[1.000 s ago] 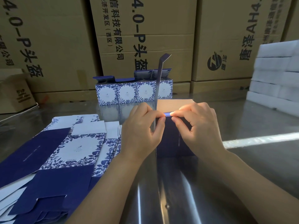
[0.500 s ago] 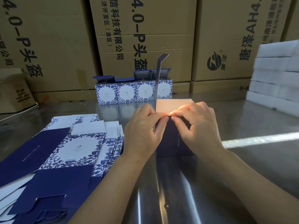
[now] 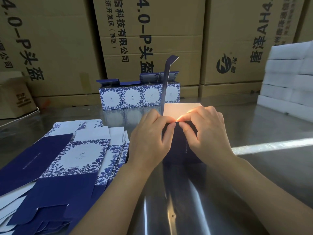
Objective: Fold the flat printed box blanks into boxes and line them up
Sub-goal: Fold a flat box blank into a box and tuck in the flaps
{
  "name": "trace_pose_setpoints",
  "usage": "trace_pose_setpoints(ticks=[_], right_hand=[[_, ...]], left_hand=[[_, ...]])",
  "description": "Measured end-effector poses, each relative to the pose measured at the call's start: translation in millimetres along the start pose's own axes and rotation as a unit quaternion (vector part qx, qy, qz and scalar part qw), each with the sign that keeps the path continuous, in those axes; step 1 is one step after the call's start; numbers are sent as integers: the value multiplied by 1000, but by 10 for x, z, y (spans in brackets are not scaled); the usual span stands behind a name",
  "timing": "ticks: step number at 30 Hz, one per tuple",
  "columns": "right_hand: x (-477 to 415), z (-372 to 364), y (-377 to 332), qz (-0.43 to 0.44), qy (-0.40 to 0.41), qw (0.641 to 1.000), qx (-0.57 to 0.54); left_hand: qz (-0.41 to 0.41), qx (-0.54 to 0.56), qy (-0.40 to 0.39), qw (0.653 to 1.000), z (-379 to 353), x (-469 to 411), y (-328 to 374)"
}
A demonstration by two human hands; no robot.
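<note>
Box blank [image 3: 182, 150], half folded, stands upright on the counter [image 3: 254, 167]; left hand [image 3: 149, 141] and right hand [image 3: 209, 133] both pinch its near top edge, equally close.

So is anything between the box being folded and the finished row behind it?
Nothing visible. Only bare shiny metal table lies between the half-folded dark blue cardboard box and the row of blue-and-white floral boxes; the pile of flat printed blanks sits to its left.
</note>
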State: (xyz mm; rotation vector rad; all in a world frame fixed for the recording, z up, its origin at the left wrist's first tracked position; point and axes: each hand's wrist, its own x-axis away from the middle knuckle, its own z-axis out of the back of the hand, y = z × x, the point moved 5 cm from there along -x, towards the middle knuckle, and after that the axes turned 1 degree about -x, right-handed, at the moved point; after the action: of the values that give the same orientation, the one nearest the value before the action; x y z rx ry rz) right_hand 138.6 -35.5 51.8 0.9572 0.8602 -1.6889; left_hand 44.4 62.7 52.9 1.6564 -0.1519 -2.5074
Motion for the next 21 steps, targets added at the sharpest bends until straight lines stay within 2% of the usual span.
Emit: trace_pose_setpoints(ticks=[10, 15, 21], right_hand=[[12, 0, 53, 11, 16, 1000, -18], [8, 4, 77, 18, 32, 999, -20], [11, -4, 54, -1, 20, 1000, -7]], left_hand=[[-42, -129, 47, 990, 114, -40, 2], [-46, -137, 26, 989, 93, -42, -8], [-37, -93, 25, 995, 84, -43, -5]])
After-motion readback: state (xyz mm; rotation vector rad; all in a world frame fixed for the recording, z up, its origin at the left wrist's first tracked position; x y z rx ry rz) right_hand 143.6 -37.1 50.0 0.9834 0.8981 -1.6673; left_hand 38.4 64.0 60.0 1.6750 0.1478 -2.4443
